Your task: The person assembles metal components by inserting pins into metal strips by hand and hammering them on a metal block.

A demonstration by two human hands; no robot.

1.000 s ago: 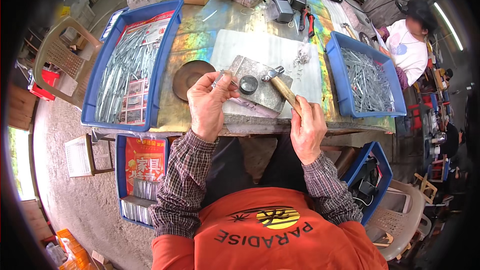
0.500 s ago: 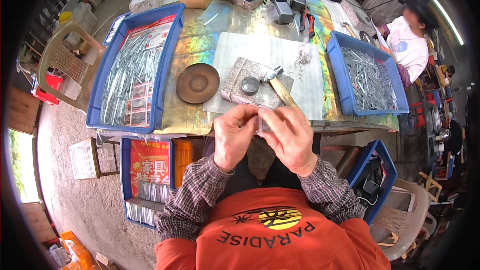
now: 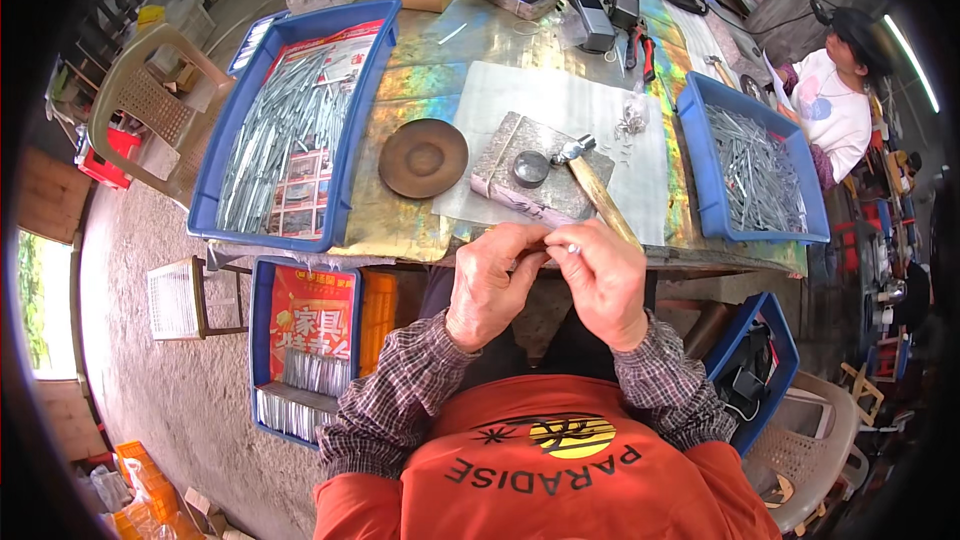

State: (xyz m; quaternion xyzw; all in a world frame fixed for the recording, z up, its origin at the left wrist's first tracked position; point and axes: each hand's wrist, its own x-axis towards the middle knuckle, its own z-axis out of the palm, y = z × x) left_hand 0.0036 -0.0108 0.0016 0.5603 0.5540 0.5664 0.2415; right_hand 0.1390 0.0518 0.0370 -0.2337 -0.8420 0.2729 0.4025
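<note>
Versus a second earlier: right hand (image 3: 608, 282) had released the wooden-handled steel hammer (image 3: 603, 199), left lying on the speckled grey stone block (image 3: 515, 134). Small silvery piece (image 3: 573, 249) sat pinched between right fingers; left hand (image 3: 492, 285) met them, grip hidden, couldn't tell. Stained multicoloured desk (image 3: 425, 52) carried two blue plastic trays (image 3: 364, 130); co-worker (image 3: 835, 110) far right.

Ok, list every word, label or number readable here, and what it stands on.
Wording isn't copied here, only placed:
Orange-red shirt: dark lettering, clear.
Red sheet in lower blue crate: large pale characters, clear.
Printed sheet in left blue tray: partly covered, small print unreadable.
Stone block: dark marks on front, too blurred.
</note>
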